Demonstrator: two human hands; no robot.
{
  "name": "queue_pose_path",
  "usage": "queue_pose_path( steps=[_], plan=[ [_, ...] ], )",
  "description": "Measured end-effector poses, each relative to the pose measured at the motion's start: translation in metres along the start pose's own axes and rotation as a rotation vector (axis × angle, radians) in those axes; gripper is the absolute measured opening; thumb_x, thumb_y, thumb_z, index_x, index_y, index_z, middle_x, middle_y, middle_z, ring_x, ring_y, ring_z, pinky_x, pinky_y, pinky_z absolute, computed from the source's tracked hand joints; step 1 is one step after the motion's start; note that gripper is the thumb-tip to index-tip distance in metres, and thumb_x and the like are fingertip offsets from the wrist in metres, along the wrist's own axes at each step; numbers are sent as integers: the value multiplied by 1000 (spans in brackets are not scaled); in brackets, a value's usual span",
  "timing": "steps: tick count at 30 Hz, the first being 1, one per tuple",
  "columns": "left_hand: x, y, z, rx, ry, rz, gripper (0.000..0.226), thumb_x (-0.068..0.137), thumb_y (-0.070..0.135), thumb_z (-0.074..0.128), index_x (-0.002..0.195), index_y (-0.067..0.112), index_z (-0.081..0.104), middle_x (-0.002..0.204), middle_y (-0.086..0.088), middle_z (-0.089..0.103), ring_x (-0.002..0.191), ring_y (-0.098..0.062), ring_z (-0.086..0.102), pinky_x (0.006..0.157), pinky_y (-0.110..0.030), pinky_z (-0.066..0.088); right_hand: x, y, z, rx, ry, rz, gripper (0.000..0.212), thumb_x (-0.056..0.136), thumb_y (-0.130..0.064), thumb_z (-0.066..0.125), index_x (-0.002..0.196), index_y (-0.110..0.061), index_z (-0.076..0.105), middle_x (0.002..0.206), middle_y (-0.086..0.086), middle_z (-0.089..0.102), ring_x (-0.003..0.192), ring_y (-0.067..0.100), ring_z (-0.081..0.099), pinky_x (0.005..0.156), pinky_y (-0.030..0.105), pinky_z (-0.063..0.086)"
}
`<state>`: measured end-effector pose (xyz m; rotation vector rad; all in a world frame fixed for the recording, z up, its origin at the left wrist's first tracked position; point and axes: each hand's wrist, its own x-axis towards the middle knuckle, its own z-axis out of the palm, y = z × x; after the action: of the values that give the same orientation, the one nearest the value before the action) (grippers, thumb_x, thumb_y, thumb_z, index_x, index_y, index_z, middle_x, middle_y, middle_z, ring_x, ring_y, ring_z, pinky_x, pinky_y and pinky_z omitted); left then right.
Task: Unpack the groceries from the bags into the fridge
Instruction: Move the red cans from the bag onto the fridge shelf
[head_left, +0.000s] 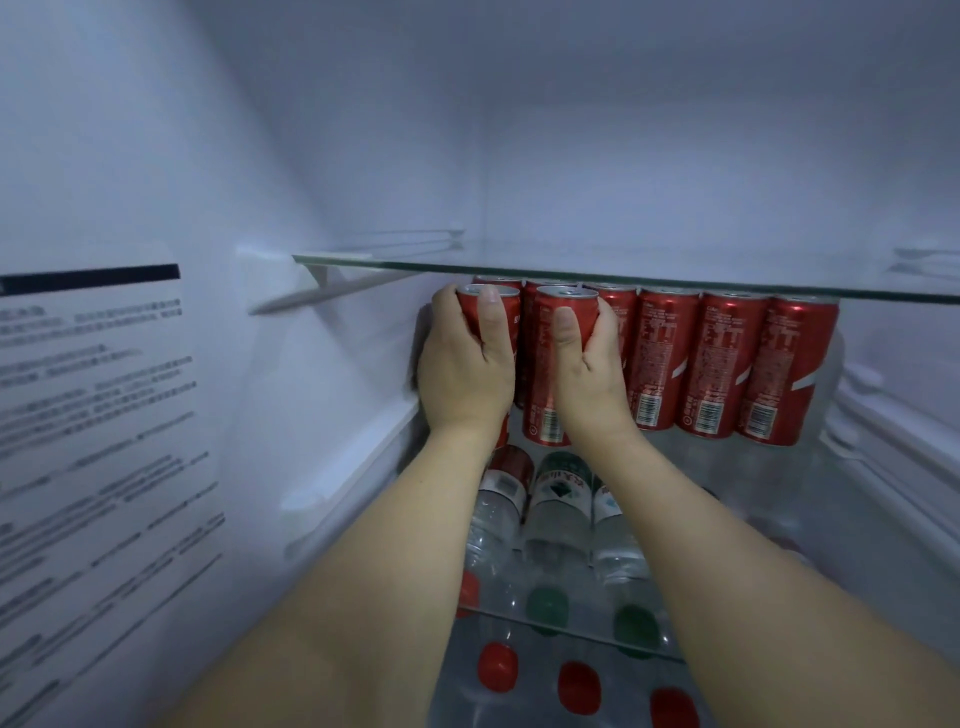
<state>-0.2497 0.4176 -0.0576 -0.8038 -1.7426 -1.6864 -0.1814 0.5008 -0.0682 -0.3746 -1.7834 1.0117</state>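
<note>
Both my arms reach into the open fridge. My left hand (462, 371) grips a slim red can (511, 317) at the left end of the middle shelf. My right hand (587, 364) grips a second red can (543, 374) just to its right. Both cans stand upright, their tops close under the glass shelf (675, 283) above. A row of several more red cans (722, 364) stands to the right, with others behind. No bags are in view.
The upper glass shelf is bare. Below the cans lie clear water bottles (556, 519) with green and red caps, on two lower levels. A printed label (98, 415) covers the fridge's left inner wall. Shelf rails line the right wall (893, 441).
</note>
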Motion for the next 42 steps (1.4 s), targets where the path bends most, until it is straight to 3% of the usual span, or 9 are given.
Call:
queue_pose_path(
  steps=[5, 7, 12, 18, 27, 34, 37, 39, 42],
  plan=[
    [-3, -13, 5, -123, -76, 105, 41, 100, 43, 33, 111, 9, 53, 103, 3, 57, 95, -14, 54, 78, -21, 39, -3, 2, 5, -58, 5, -29, 64, 101, -47, 31, 154, -18, 10, 155, 1, 15, 133, 0, 16, 110, 21, 12],
    [-5, -21, 12, -110, -115, 43, 44, 101, 43, 36, 112, 4, 53, 106, -5, 56, 96, -13, 49, 85, -25, 40, -4, 4, 9, -58, 10, -37, 63, 101, -45, 32, 154, -18, 10, 154, 2, 15, 130, -1, 15, 111, 22, 13],
    [-5, -26, 17, -64, -141, -25, 38, 102, 34, 38, 113, 0, 50, 110, -11, 54, 93, -10, 43, 77, -14, 29, -7, 7, 12, -23, -21, -37, 62, 102, -42, 31, 154, -22, 3, 160, 0, 7, 145, 8, 9, 113, 22, 9],
    [-6, -26, 17, -107, -179, -65, 36, 103, 37, 34, 115, 4, 44, 114, -11, 55, 95, -18, 51, 73, -17, 32, -7, 8, 14, -3, -18, -45, 63, 102, -40, 32, 154, -21, 2, 161, 0, 6, 146, 8, 8, 114, 21, 9],
    [-7, -23, 16, -97, -178, -65, 37, 104, 33, 34, 117, 1, 44, 116, -15, 55, 93, -14, 47, 70, -14, 28, -7, 8, 13, -36, -32, -62, 65, 102, -44, 31, 154, -23, 0, 161, -4, 4, 134, -7, 5, 110, 17, 8],
    [-7, -24, 16, -98, -188, -71, 37, 103, 37, 33, 117, 5, 44, 116, -10, 56, 93, -12, 49, 73, -17, 32, -6, 10, 14, -31, -17, -64, 64, 102, -45, 32, 154, -24, 1, 160, -1, 6, 146, 8, 8, 116, 26, 11],
    [-7, -22, 15, -109, -193, -78, 38, 103, 38, 33, 119, 5, 44, 118, -11, 56, 98, -16, 53, 76, -20, 35, -8, 8, 12, -36, -25, -65, 65, 101, -45, 33, 154, -24, 2, 160, -2, 7, 145, 7, 10, 114, 23, 11],
    [-8, -22, 13, -109, -209, -103, 41, 103, 41, 32, 121, 6, 43, 122, -12, 55, 105, -21, 55, 80, -23, 39, -8, 6, 11, -45, -22, -62, 66, 101, -44, 36, 154, -22, 5, 160, -1, 12, 145, 8, 14, 112, 20, 14],
    [-10, -19, 9, -89, -258, -130, 46, 103, 43, 30, 129, 6, 40, 130, -13, 52, 115, -25, 52, 92, -28, 42, -11, 2, 4, -64, -10, -49, 68, 100, -47, 40, 155, -19, 11, 159, 1, 22, 144, 11, 22, 119, 31, 20]
  ],
)
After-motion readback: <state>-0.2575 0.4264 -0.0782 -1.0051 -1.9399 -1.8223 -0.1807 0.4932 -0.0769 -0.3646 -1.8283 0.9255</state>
